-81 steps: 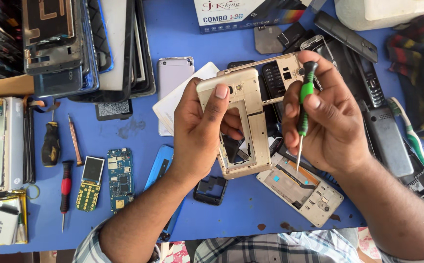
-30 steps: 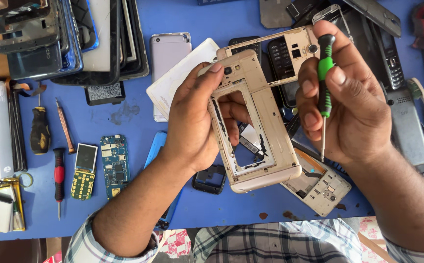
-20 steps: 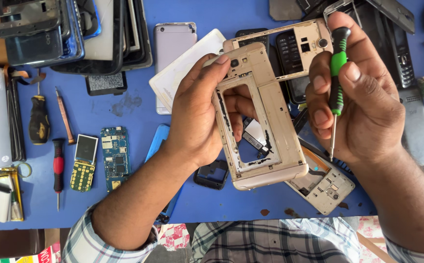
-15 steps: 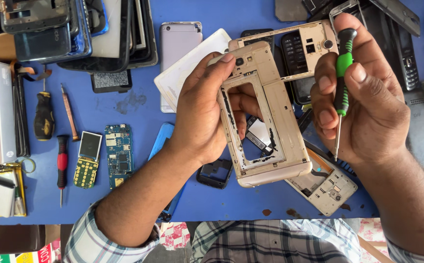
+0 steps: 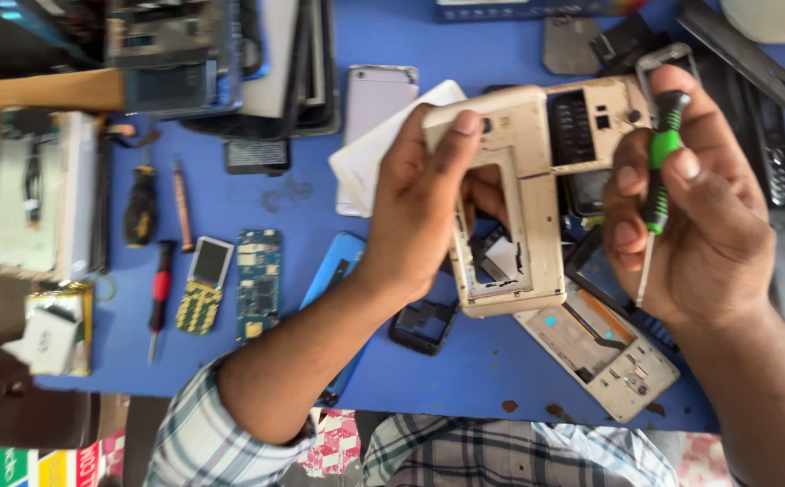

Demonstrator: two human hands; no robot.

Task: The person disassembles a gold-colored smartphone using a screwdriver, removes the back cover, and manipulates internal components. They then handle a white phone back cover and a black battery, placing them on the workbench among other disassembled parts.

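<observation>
My left hand (image 5: 428,203) grips a gold phone middle frame (image 5: 523,194) and holds it above the blue table, thumb on its top edge and fingers behind its open window. My right hand (image 5: 703,207) is closed around a green-handled screwdriver (image 5: 658,176); the thin shaft points down beside the frame's right edge. Under the frame lies another gold phone housing (image 5: 600,347), and a second gold piece with a dark speaker grille (image 5: 591,122) sits behind the held frame.
On the blue table (image 5: 248,189) lie a small keypad board (image 5: 201,284), a green circuit board (image 5: 258,281), a red screwdriver (image 5: 159,298), a black-handled screwdriver (image 5: 142,206), a blue phone cover (image 5: 336,271) and a grey phone back (image 5: 376,95). Stacked phone parts crowd the top left.
The view has shifted slightly and blurred. Both hands keep their hold; the frame and screwdriver stay close together, with the frame tilted a little more upright than before.
</observation>
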